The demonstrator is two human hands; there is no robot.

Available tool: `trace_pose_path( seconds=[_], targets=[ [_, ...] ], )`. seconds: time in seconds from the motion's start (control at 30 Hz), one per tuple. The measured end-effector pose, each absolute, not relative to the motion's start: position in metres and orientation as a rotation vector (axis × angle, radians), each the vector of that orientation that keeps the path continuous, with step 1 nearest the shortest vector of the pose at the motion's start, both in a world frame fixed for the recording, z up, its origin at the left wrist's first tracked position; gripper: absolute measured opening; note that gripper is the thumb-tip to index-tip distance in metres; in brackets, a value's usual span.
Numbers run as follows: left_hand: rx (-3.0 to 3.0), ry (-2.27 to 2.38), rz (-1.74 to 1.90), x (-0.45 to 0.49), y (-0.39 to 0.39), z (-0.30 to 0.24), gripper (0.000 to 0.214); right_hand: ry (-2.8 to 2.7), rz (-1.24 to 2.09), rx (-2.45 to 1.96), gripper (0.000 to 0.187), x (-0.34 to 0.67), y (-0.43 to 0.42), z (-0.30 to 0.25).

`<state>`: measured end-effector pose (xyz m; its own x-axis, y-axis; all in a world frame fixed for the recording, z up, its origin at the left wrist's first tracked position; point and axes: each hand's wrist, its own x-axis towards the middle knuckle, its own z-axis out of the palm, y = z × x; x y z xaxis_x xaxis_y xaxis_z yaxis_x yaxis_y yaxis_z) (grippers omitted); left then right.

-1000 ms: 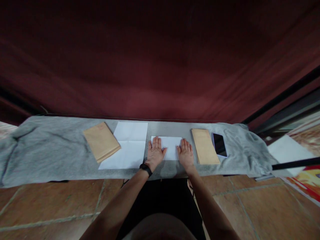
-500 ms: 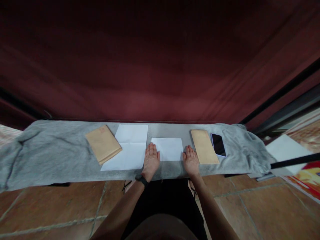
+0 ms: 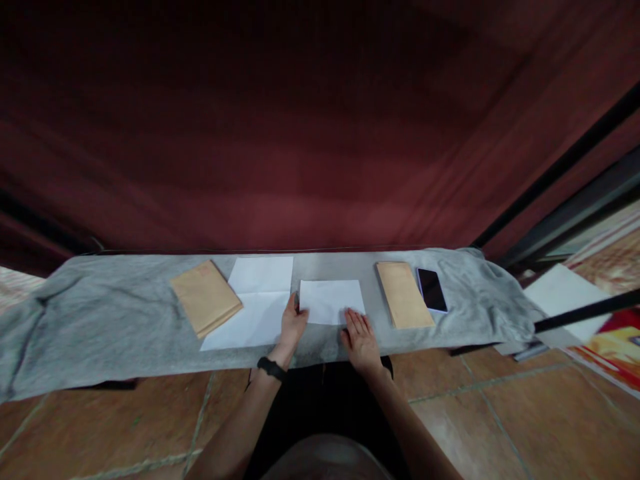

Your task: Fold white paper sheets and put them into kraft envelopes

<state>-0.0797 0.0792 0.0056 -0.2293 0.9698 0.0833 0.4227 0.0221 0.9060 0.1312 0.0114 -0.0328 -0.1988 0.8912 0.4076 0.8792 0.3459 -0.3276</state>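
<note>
A white sheet of paper (image 3: 330, 299), apparently folded to half size, lies in front of me on a grey cloth. My left hand (image 3: 293, 325), with a black band on its wrist, stands on edge at the sheet's left side. Its thumb reaches the lower left corner, and a gap shows between thumb and fingers. My right hand (image 3: 362, 340) lies palm down, fingers stretched onto the sheet's lower right corner. Left of my left hand is a larger white sheet (image 3: 260, 313) with a crease across it. A stack of brown envelopes (image 3: 206, 297) partly covers that sheet.
More brown envelopes (image 3: 404, 293) lie to the right, beside a dark-screened phone (image 3: 432, 289). The grey cloth (image 3: 110, 313) covers the narrow table. A dark red curtain (image 3: 320, 160) hangs behind it. White paper (image 3: 565, 300) is at the far right, behind a black bar (image 3: 590, 311).
My left hand has turned from lying flat to standing on edge by the sheet. My right hand has moved left, from beside the sheet onto its lower right corner. The view has shifted slightly.
</note>
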Motion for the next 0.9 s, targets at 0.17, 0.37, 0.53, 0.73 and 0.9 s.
trace_pose_path(
  seconds=[0.17, 0.37, 0.53, 0.73, 0.9],
  targets=[
    [0.985, 1.53, 1.225, -0.062, 0.056, 0.02, 0.071, -2.091, 0.085, -1.484, 0.054, 0.123, 0.015, -0.014],
    [0.915, 1.28, 1.365, -0.059, 0.016, 0.041, 0.071, -1.888, 0.252, -1.333, 0.044, 0.126, 0.029, 0.006],
    [1.059, 1.333, 1.429, -0.081, 0.012, 0.03, 0.062, -1.682, 0.481, -1.294, 0.035, 0.132, 0.028, -0.003],
    [1.405, 1.36, 1.226, -0.094, 0.024, 0.007, 0.04, -1.726, 0.538, -1.293, 0.029, 0.142, 0.015, -0.023],
    [1.618, 1.487, 1.066, -0.094, 0.025, 0.003, 0.021, -1.871, 0.395, -1.336, 0.029, 0.162, 0.002, -0.029]
  ],
)
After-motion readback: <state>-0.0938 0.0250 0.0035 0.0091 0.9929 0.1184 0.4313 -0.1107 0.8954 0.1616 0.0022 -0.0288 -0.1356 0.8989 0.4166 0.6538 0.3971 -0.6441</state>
